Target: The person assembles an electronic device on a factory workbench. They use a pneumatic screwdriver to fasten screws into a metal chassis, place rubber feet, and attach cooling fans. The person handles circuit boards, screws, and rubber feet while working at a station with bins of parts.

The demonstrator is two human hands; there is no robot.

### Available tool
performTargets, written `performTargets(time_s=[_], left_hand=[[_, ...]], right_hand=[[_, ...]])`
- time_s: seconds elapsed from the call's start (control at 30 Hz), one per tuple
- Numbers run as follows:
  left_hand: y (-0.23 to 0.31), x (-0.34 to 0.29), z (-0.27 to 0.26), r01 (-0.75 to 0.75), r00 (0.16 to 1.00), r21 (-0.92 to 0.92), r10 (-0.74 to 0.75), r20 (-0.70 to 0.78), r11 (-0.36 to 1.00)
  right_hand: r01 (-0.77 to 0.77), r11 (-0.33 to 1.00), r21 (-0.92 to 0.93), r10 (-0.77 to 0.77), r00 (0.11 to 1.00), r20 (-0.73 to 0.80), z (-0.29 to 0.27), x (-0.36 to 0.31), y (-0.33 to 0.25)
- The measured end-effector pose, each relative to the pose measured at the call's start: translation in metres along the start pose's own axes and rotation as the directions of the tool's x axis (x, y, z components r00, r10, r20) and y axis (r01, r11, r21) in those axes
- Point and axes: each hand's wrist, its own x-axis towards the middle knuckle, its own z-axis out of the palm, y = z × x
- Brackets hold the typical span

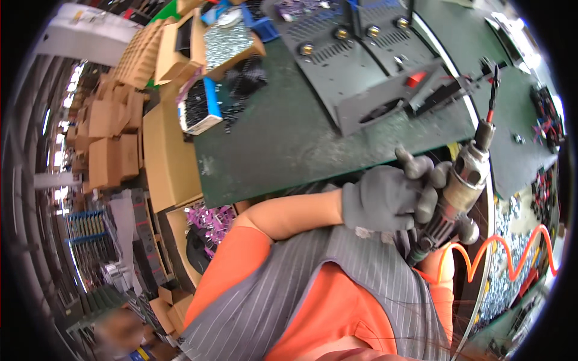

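My right hand (467, 231), in a grey glove, grips a pneumatic screwdriver (466, 178). Its long bit points up and away over the right side of the bench. My left hand (384, 198), also grey-gloved, is beside the tool body with its fingers curled; anything within them is hidden. Some gloved fingers overlap between the two hands, so I cannot tell whether the left one touches the tool. Beyond the hands, a dark metal bracket (385, 103) with a cutout and a red patch stands on black slotted panels (328, 72) fitted with brass-coloured round parts.
An orange coiled hose (512, 268) runs at the right. Along the green bench's (271, 150) left side are a carton of silvery small parts (229, 45), a blue-white box of black screws (201, 107) and loose black pieces. Purple parts (211, 225) fill a carton below.
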Motion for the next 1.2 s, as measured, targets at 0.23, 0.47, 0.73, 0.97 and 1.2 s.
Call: performTargets(time_s=[0.23, 0.47, 0.73, 0.97, 1.2], left_hand=[[-0.011, -0.044, -0.043, 0.064, 0.983, 0.395, -0.126, 0.131, 0.916], [-0.086, -0.095, -0.195, 0.676, 0.611, 0.707, -0.697, -0.376, 0.210], [-0.135, -0.118, -0.228, 0.623, 0.463, 0.782, -0.802, -0.377, -0.008], [-0.134, -0.139, -0.231, 0.657, 0.707, 0.749, -0.416, -0.573, 0.086], [-0.035, -0.147, -0.142, 0.568, 0.779, 0.159, -0.466, -0.419, 0.807]], right_hand=[[-0.006, 0.995, 0.104, -0.007, 0.993, 0.121, -0.001, -0.002, 0.010], [-0.257, 0.917, 0.305, 0.207, 0.961, 0.185, -0.008, -0.023, -0.017], [-0.531, 0.847, -0.031, 0.507, 0.824, -0.254, 0.009, -0.047, -0.039], [-0.711, 0.691, -0.134, 0.659, 0.695, -0.288, 0.018, -0.041, -0.045], [-0.759, 0.514, -0.400, 0.715, 0.636, -0.289, 0.012, -0.039, -0.050]])
